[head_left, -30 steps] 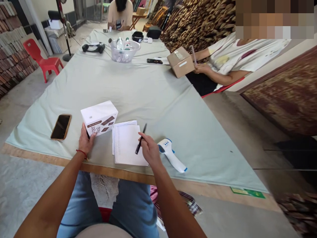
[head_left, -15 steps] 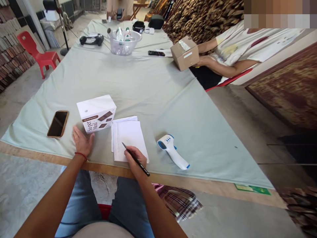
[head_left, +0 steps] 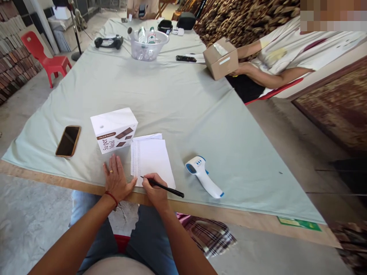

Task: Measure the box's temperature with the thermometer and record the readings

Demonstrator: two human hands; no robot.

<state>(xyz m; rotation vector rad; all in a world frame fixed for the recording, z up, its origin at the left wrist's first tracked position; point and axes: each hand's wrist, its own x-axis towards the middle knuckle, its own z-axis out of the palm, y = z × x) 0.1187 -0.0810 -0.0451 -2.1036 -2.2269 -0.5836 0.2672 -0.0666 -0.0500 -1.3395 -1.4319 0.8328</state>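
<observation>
My right hand [head_left: 156,190] is closed around a black pen [head_left: 169,189], its tip over the lower left part of a white notepad [head_left: 153,158] with small marks down its left side. Flat on the cloth lies my left hand [head_left: 118,179], fingers stretched out, thumb touching or close by the pad's lower left corner. Just beyond its fingertips stands a white "Super Meal" box [head_left: 116,130]. To the right of the pad rests a white and blue infrared thermometer [head_left: 204,175]. A phone [head_left: 68,141] lies farther left.
A cloth-covered table [head_left: 177,99] stretches ahead. At the right, a person holds a cardboard box [head_left: 220,59] at its edge. Farther back stand a plastic basin [head_left: 147,47] with bottles and a black headset-like device [head_left: 109,42]. A red chair [head_left: 47,59] stands left.
My left hand has moved right, from beside the white box to the notepad's lower left. My right hand has shifted the pen tip lower on the pad and tilted the pen flatter.
</observation>
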